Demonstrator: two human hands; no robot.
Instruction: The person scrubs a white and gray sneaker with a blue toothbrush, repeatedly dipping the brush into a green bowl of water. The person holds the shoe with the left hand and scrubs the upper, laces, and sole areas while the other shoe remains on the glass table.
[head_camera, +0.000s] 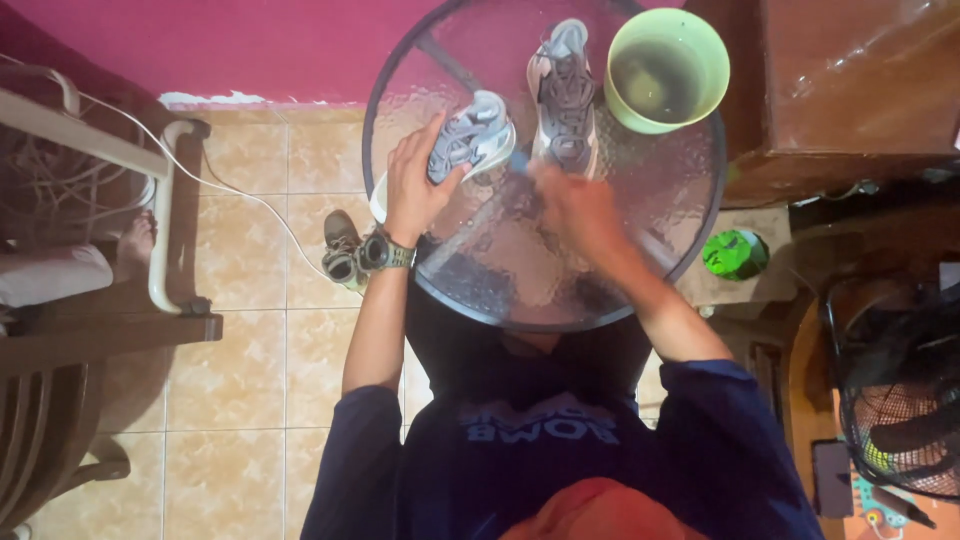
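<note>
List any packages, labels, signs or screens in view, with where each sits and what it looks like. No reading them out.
Green package: floor by the round glass table, right of the right hand; crumpled, bright green with pale marks.
Wristwatch: on the left hand's wrist; dark and round, its face too small to make out.
No signs.

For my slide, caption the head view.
Left hand steadies a grey sneaker on a glass table while the blurred right hand works beside it.

Beige tiled floor (250, 380) — magenta wall (200, 45)
</note>
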